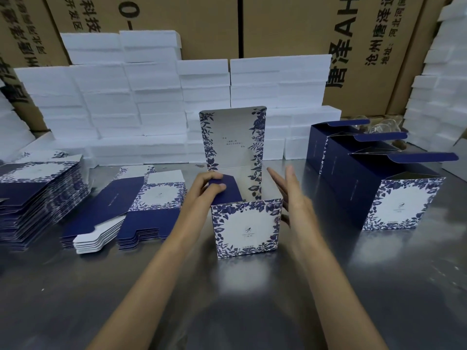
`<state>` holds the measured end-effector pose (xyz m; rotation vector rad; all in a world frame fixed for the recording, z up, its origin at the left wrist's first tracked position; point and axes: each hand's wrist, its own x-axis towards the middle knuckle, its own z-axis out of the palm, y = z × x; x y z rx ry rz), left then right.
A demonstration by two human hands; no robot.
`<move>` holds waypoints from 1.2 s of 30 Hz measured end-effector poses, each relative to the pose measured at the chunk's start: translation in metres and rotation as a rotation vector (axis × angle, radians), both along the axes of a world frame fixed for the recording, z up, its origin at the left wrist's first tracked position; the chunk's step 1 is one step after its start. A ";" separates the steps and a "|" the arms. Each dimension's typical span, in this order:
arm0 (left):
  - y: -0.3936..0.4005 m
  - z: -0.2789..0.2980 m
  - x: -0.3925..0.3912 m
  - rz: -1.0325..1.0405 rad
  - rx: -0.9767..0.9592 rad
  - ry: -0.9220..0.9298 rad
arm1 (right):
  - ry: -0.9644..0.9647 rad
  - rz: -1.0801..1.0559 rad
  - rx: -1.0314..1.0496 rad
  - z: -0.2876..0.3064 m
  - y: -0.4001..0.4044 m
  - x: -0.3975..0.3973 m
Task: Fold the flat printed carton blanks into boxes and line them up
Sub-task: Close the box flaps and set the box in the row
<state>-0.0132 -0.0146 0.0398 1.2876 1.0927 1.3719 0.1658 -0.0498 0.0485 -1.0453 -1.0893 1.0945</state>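
A half-erected carton [246, 224] stood upright on the brushed, reflective metal table [252, 299], directly in front of the person. Its front panel was smooth white card edged with a dense blue leaf-and-flower print, its side was solid navy, and its tall lid flap [233, 137] rose straight up at the back, pale inside with floral borders and a few lines of small text.

The left hand [208, 185] pinched the navy side flap [227, 189] at the box's left top edge, thumb over it and fingers curled beneath. The right hand [290, 195] was spread, fingers straight and slightly apart, held against or just beside the box's right wall; contact could not be told for certain.

To the left lay a low stack of flat blanks [126, 210], navy and floral, with white tongue-shaped tabs fanned at the front edge, and farther left a taller stack of blanks [38, 193]. To the right, three finished boxes [394, 200] stood in a row touching each other, navy tuck flaps raised. Behind everything, blocks of rough white foam [126, 97] were piled in tiers against brown corrugated shipping cartons [290, 26] printed with black characters.
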 end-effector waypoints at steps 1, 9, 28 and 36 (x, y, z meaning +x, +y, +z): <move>-0.002 -0.001 0.000 0.000 0.001 -0.016 | -0.015 -0.008 -0.012 0.000 0.000 0.004; -0.014 -0.004 0.007 0.037 0.046 -0.087 | -0.467 0.061 -0.203 0.021 -0.003 0.033; -0.018 -0.007 -0.006 -0.002 0.047 -0.116 | -0.788 0.249 -0.153 0.043 0.021 0.032; -0.014 -0.008 -0.009 -0.004 -0.014 -0.222 | -0.599 0.199 -0.193 0.035 0.024 0.023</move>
